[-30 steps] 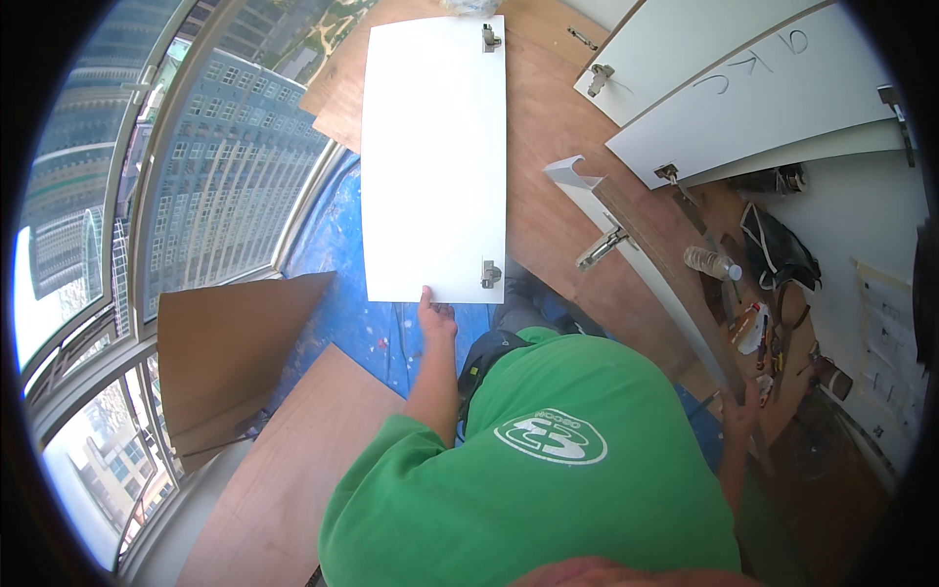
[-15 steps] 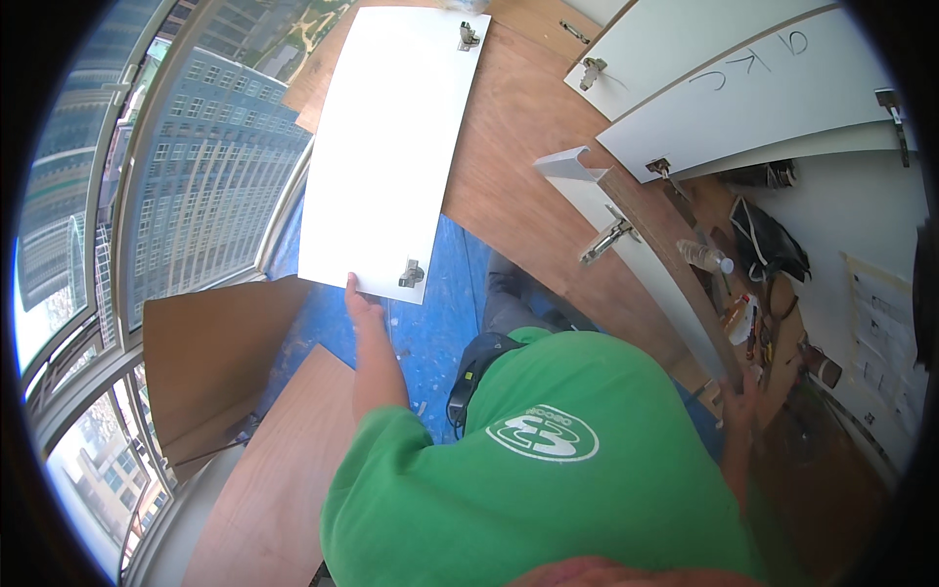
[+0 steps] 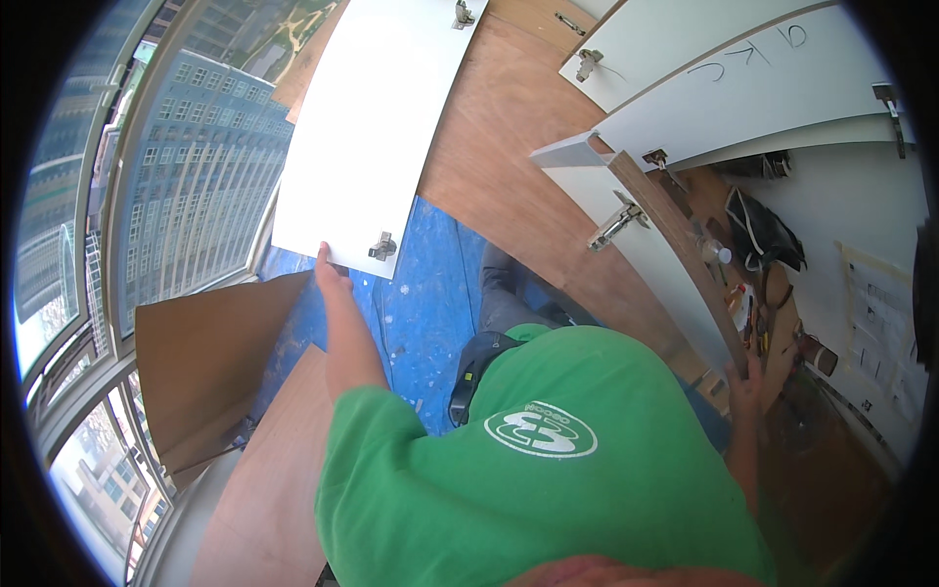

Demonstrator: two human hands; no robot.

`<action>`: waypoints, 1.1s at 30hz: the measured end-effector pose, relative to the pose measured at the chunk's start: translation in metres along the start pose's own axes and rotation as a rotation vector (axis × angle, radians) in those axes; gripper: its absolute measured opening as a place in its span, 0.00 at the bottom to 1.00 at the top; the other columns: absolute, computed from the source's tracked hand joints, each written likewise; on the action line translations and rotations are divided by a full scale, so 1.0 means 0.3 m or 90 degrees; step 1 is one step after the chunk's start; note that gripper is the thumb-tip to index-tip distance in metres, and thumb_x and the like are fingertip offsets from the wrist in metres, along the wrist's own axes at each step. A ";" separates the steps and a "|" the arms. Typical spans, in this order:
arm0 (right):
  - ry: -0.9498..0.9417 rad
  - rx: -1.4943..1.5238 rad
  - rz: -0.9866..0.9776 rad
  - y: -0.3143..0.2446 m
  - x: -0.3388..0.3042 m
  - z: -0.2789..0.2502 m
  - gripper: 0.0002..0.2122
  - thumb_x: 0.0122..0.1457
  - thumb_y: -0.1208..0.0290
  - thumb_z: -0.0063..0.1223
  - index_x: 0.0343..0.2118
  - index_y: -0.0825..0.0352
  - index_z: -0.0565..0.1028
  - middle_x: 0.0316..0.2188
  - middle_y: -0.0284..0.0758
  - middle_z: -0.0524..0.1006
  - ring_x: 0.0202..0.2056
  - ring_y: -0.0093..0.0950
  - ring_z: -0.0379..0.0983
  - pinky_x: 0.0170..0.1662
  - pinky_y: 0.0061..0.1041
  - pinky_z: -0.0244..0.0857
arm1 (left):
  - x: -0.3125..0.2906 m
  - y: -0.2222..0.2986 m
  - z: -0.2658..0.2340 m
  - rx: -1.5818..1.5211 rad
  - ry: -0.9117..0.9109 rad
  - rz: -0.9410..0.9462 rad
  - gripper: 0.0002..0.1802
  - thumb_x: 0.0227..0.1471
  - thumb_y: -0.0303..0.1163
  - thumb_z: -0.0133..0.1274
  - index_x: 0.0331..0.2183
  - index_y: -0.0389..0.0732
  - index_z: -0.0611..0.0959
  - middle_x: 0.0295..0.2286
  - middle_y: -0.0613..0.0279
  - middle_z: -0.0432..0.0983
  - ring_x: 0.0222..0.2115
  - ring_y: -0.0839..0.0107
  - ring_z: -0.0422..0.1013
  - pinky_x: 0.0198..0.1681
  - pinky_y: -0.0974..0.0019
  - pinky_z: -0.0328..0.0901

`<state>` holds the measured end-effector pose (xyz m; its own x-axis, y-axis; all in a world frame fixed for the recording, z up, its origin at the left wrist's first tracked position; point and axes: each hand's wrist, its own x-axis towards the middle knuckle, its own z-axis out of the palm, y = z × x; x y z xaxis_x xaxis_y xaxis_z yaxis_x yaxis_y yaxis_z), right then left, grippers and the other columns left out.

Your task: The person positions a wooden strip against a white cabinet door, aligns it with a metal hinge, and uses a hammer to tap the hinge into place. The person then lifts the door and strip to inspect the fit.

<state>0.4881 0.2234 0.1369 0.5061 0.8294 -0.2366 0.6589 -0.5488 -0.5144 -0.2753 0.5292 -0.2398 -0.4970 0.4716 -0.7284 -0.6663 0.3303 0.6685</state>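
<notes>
A white cabinet door (image 3: 362, 127) with a metal hinge (image 3: 382, 246) near its close end and another hinge at its far end extends away from me on the left. My left hand (image 3: 334, 273) grips its near edge, thumb on top and fingers hidden beneath. At the right, my right hand (image 3: 745, 380) is closed around the near end of a second cabinet door (image 3: 646, 256), which stands tilted on its edge. That one carries a hinge (image 3: 618, 221) on its white face and a profiled strip (image 3: 570, 152) at its far end.
More white doors with hinges (image 3: 724, 98) lie at the upper right. Beyond the right-hand door are a black bag (image 3: 768, 230), a bottle (image 3: 717, 252) and scattered tools. Brown plywood (image 3: 509, 127), blue sheeting (image 3: 416, 293), a cardboard piece (image 3: 210, 342) and large windows (image 3: 201, 186) surround me.
The left-hand door has shifted left and away from me with my left hand. The right-hand door has tilted slightly, my right hand still on its end.
</notes>
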 end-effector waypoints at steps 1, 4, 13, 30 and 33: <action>0.002 0.009 0.000 0.011 -0.002 -0.002 0.21 0.62 0.61 0.66 0.51 0.71 0.77 0.40 0.34 0.77 0.37 0.24 0.73 0.40 0.26 0.68 | 0.011 0.009 0.001 0.003 0.004 -0.002 0.22 0.58 0.45 0.65 0.47 0.39 0.83 0.45 0.60 0.84 0.42 0.66 0.81 0.43 0.63 0.76; 0.011 0.015 -0.012 0.041 0.000 0.007 0.21 0.61 0.62 0.67 0.51 0.71 0.77 0.43 0.36 0.77 0.39 0.25 0.73 0.42 0.27 0.69 | 0.037 0.031 0.022 0.022 0.016 -0.010 0.23 0.57 0.48 0.65 0.45 0.40 0.84 0.42 0.63 0.85 0.39 0.68 0.81 0.40 0.64 0.76; 0.046 -0.015 0.042 0.039 -0.017 0.010 0.23 0.57 0.63 0.70 0.51 0.71 0.78 0.45 0.41 0.77 0.46 0.33 0.75 0.49 0.34 0.72 | -0.259 0.150 0.187 0.312 0.327 0.131 0.35 0.59 0.48 0.61 0.59 0.35 0.73 0.59 0.47 0.68 0.58 0.53 0.67 0.57 0.54 0.66; -0.062 -0.161 -0.016 -0.104 -0.169 0.054 0.27 0.42 0.57 0.78 0.46 0.62 0.81 0.44 0.35 0.79 0.48 0.40 0.75 0.51 0.41 0.68 | -0.976 -0.039 1.142 0.525 -0.548 -0.441 0.45 0.67 0.63 0.42 0.63 0.28 0.66 0.51 0.37 0.77 0.50 0.48 0.77 0.53 0.50 0.72; -0.110 -0.136 -0.049 -0.075 -0.206 0.092 0.29 0.41 0.56 0.78 0.48 0.60 0.80 0.45 0.34 0.78 0.48 0.40 0.74 0.50 0.41 0.69 | -0.989 -0.054 1.142 0.604 -0.490 -0.340 0.37 0.65 0.53 0.49 0.60 0.29 0.72 0.51 0.38 0.77 0.50 0.50 0.76 0.55 0.51 0.70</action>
<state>0.4266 0.1873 0.1404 0.3599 0.8649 -0.3499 0.8031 -0.4780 -0.3558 0.0735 0.6638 0.0169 0.3507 0.3412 -0.8721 0.1193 0.9074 0.4030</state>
